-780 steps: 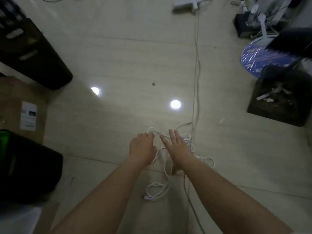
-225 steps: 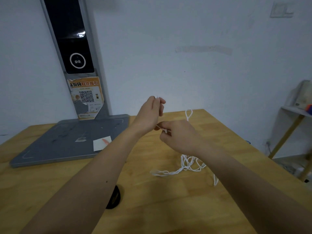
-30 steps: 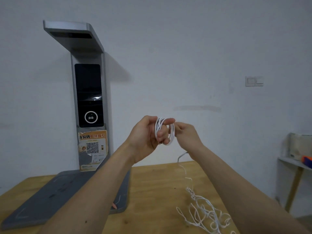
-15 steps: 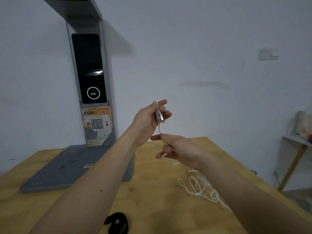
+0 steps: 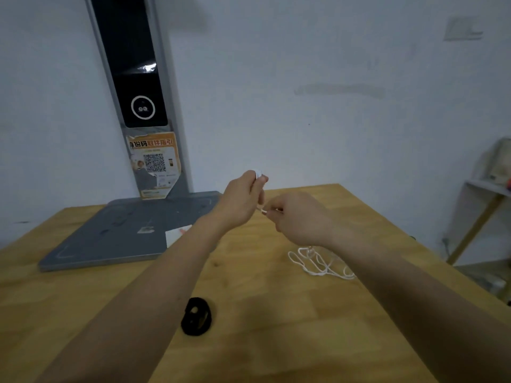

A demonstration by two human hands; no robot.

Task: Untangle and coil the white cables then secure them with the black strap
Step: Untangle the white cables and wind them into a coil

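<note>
My left hand (image 5: 242, 200) is raised over the wooden table (image 5: 276, 313), closed around a small coil of white cable whose top shows above the fingers. My right hand (image 5: 298, 217) is just right of it and pinches the same white cable between thumb and finger. The rest of the white cable (image 5: 318, 262) lies in tangled loops on the table beneath my right wrist. The black strap (image 5: 197, 319) lies curled on the table under my left forearm.
A grey scanner stand with a flat base (image 5: 124, 233) and a tall post (image 5: 135, 87) bearing an orange QR sticker stands at the back left, with a white card (image 5: 177, 234) on the base. A small shelf (image 5: 486, 189) stands at the right by the wall.
The view has tilted down and both hands have dropped closer to the table. My right hand has come up next to the left, and fewer loose loops lie on the table.
</note>
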